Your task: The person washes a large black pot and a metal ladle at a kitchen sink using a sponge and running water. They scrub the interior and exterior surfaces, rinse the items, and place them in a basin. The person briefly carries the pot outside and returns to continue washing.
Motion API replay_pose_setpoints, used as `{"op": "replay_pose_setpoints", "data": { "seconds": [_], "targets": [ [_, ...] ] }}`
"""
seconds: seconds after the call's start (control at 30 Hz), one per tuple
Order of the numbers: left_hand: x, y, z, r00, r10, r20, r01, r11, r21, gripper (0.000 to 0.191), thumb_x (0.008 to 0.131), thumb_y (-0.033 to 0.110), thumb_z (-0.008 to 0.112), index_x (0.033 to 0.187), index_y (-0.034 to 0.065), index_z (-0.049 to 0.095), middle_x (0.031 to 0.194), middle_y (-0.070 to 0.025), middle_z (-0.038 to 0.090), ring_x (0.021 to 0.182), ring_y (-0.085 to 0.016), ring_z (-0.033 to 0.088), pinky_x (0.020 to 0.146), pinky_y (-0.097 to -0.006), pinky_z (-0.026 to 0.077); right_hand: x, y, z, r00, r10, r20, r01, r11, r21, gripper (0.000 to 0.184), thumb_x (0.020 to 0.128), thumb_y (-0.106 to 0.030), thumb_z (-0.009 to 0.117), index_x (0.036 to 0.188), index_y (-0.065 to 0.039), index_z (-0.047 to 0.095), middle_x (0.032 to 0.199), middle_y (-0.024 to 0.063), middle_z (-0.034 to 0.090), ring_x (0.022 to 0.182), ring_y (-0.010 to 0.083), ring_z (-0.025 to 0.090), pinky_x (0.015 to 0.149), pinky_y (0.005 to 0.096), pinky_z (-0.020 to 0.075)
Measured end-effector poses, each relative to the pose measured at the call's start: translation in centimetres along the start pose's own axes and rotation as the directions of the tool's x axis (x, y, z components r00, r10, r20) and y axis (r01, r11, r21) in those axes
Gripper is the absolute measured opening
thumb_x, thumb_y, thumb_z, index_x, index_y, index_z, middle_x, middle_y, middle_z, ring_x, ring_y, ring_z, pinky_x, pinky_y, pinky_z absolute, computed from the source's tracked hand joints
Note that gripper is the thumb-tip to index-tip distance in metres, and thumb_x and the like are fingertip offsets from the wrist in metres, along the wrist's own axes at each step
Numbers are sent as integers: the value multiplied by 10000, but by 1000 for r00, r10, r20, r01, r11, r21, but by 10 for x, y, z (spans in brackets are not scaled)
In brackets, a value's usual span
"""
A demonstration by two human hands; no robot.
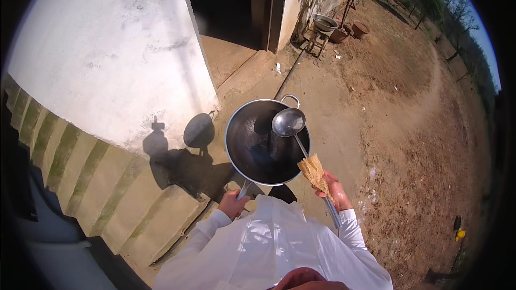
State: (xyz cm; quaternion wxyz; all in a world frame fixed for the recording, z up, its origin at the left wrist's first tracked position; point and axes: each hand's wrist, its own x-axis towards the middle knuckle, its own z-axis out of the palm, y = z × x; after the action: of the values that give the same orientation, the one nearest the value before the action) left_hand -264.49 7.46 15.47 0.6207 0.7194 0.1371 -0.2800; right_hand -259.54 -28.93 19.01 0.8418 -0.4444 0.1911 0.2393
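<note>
A dark wok (248, 151) with a textured inside and a pale rim is in front of me. My left hand (233, 204) grips its long handle at the near side; a metal loop handle (291, 97) sits on the far rim. In my right hand (338, 192) are a steel ladle (288, 122) and a tan fibrous piece, seemingly a dried loofah (312, 170). The ladle's bowl lies over the wok's right part; whether it touches cannot be told. The loofah is against the ladle's shaft, and the grey handle end shows below my right hand.
At left, a white wall (109, 40) stands above concrete steps (117, 193). A dark doorway (229, 8) opens ahead. Beyond the wok, a metal basin (325, 23) rests on a wooden stool (317, 43) beside terracotta pots (360, 29). Bare earth (419, 161) spreads on the right.
</note>
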Motion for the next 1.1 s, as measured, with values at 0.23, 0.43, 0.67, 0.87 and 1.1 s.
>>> {"op": "replay_pose_setpoints", "data": {
  "seconds": [0.23,0.43,0.67,0.87,1.1],
  "targets": [
    [250,130,-67,1000,4,-29,-5,1000,-16,245,903,167,675,763,15,544,546,-33,507,425,-125,486,394,-311,394,242,-140,26,1000,31,7,-30,995,-91,296,1026,-138,431,1235,4,587,840,58,602,581,122,509,442,231,377],
    [425,267,-151,996,0,-94,-5,999,-47,266,909,159,666,719,8,557,541,-45,534,413,-119,494,393,-308,391,480,-285,97,979,82,185,-52,985,-163,306,1037,-146,418,1260,2,566,866,65,603,619,123,516,460,224,388],
    [670,362,-246,986,29,-164,-61,980,-190,268,916,200,688,775,35,530,565,-30,508,407,-117,493,357,-305,385,759,-398,175,963,68,262,-51,996,-72,273,1031,-131,426,1229,7,555,832,73,586,607,123,503,451,215,383],
    [866,445,-342,976,117,-186,-161,957,-241,305,928,236,675,750,55,506,543,-27,499,400,-120,496,343,-290,358,948,-487,243,972,104,210,-94,994,-57,263,1037,-139,411,1231,-2,523,913,107,601,635,157,507,418,213,378],
    [1012,560,-443,954,236,-184,-266,950,-165,291,926,134,644,692,51,492,495,-28,484,392,-122,497,385,-302,379,1106,-585,316,980,129,153,-124,991,-40,274,1042,-139,405,1244,-14,541,903,88,607,646,129,539,431,210,397]
  ]
}}
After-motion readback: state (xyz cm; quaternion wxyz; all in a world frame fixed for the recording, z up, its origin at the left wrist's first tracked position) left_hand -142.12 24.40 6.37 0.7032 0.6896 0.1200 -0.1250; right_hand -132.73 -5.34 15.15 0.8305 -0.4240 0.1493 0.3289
